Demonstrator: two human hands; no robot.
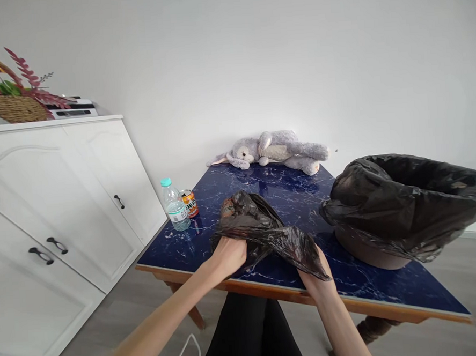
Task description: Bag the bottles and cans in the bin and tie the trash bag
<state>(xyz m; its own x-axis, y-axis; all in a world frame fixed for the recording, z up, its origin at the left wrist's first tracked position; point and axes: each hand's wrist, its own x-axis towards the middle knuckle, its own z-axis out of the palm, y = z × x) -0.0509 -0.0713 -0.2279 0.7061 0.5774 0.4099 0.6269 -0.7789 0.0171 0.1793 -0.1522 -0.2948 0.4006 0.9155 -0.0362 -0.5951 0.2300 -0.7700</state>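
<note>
1. Clasps the black plastic bag (pixel 265 232) with the left hand (pixel 229 255): grip closed around a bunched fold at the bag's left side.
2. Pinches the bag's near right corner with the right hand (pixel 317 281): grip closed on the plastic, fingers partly hidden beneath it.
3. Holds the bag crumpled and stretched between both hands, above the near edge of the blue marbled surface (pixel 299 193); cannot tell whether its far end touches the top.
4. Shows a brown bin (pixel 363 253) standing on the surface's right side, near the right hand but apart from it, wrapped in a loose black liner (pixel 408 200).
5. Shows a water bottle (pixel 175 207) with a teal cap at the surface's left edge, just beside an orange can (pixel 190 202).
6. Shows a grey plush toy (pixel 274 151) lying along the far edge, against the wall.
7. Shows a white cabinet (pixel 62 210) left of the surface, topped by a wicker basket (pixel 16 108) of flowers.
</note>
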